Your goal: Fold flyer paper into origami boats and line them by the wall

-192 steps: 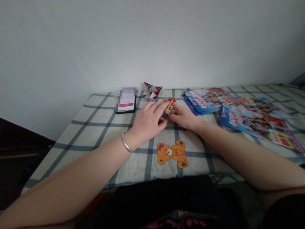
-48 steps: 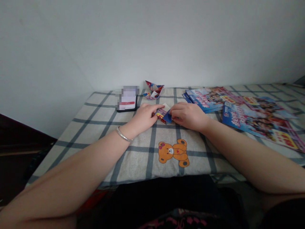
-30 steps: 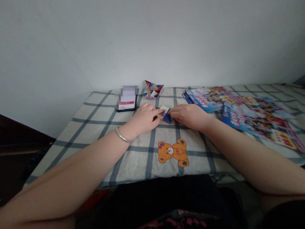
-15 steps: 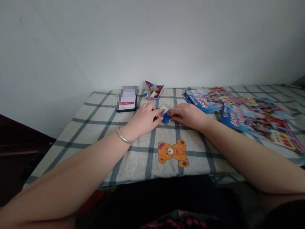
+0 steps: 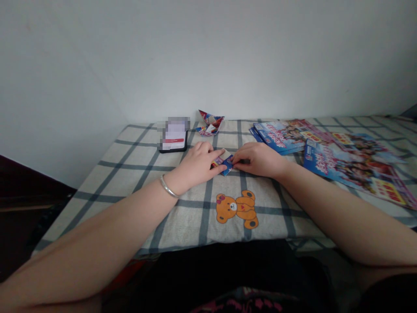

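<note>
A small piece of folded printed paper (image 5: 229, 163), blue with a pale corner and coloured print, lies on the cloth between my two hands. My left hand (image 5: 201, 161), with a silver bangle at the wrist, holds its left side with thumb and index finger pressed on it. At its right edge, my right hand (image 5: 256, 158) pinches the blue part between thumb and fingertips. The right fingertips partly cover that edge. Just beyond the hands stands a folded paper figure (image 5: 211, 123) in red and blue print, with pointed corners.
A phone (image 5: 175, 135) with its screen lit lies behind my left hand. Printed flyers (image 5: 345, 169) are spread on the right, overlapping. The checked tablecloth (image 5: 189, 217) carries a printed bear (image 5: 237, 209) near the front edge. A pale wall (image 5: 208, 56) borders the table's back.
The folded paper has turned a little and shifted slightly toward me. My left thumb now lies over its front part, and my right fingers have closed in on the right edge.
</note>
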The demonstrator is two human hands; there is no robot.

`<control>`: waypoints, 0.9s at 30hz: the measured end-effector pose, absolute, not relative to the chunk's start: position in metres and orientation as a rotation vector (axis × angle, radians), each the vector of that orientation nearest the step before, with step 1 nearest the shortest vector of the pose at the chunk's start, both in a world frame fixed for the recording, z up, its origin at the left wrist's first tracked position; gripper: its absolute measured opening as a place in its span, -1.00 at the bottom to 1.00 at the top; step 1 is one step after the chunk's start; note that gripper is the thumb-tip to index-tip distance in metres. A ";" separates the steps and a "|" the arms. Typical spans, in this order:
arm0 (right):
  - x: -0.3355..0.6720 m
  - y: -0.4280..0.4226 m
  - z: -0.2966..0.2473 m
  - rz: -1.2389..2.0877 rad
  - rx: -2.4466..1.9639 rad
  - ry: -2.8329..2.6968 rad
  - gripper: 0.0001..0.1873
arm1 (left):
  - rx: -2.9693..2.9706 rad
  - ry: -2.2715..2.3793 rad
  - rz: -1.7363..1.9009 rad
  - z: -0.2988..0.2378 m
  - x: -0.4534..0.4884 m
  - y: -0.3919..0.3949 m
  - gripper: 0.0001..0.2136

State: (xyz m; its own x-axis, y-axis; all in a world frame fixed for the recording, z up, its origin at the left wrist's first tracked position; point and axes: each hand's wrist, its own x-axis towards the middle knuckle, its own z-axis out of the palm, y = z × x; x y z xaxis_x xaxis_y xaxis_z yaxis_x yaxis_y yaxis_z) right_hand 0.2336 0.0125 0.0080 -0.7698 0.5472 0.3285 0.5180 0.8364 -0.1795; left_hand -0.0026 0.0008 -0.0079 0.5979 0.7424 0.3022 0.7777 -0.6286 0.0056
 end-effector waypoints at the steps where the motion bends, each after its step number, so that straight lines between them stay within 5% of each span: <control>1: 0.233 0.012 0.008 0.115 -0.808 -2.644 -0.83 | -2.685 -1.292 -0.417 -0.008 -0.002 0.001 -0.49; 27: 0.210 0.005 0.000 -0.212 -1.119 -2.645 -0.54 | -2.641 -1.442 -0.322 -0.016 -0.001 0.009 -0.36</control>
